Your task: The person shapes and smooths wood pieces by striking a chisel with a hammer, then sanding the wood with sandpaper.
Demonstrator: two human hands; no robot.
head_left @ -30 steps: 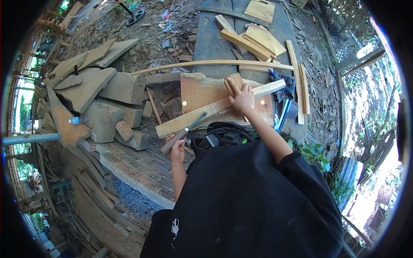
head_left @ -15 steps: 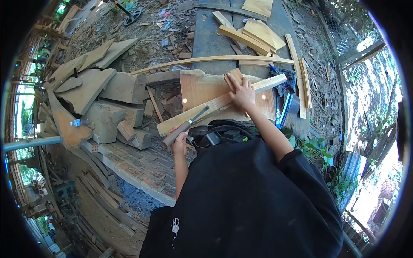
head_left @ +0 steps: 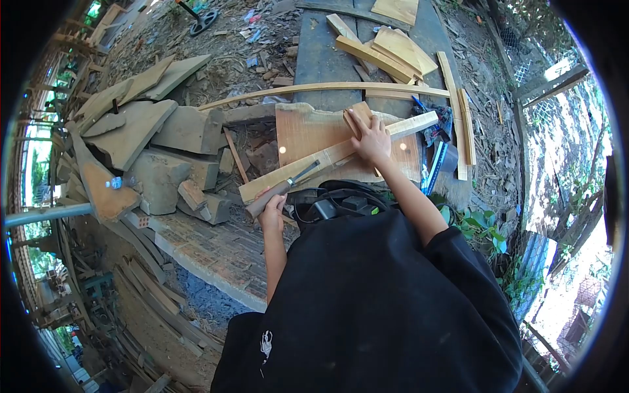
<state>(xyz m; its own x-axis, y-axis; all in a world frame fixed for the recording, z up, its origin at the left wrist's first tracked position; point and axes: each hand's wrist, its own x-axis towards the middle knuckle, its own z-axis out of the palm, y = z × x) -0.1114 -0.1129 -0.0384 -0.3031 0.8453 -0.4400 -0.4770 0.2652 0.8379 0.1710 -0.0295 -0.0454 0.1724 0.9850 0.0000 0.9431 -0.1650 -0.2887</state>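
My left hand [head_left: 271,213] is closed around the brown handle of a chisel [head_left: 267,198]. Its narrow metal blade points up and right, over the near side of a long pale wooden beam [head_left: 291,171]. The beam lies slantwise across a wide wooden board [head_left: 308,131]. My right hand [head_left: 373,142] presses down where a shorter wooden piece [head_left: 357,112] crosses the beam, its fingers around that piece. Whether the two pieces are joined is hidden under the hand. Pencil-like lines mark the beam near the middle.
Cut wood pieces [head_left: 396,49] lie on the dark bench [head_left: 321,59] beyond. A long curved strip [head_left: 314,88] runs behind the board. At right are a dark cloth [head_left: 438,128] and a blue ruler-like strip [head_left: 434,169]. Rough slabs [head_left: 131,134] are stacked at left. Black cables [head_left: 337,196] lie close to my body.
My left hand has shifted slightly, and the chisel handle now lies a little closer to the beam. My right hand stays on the wood.
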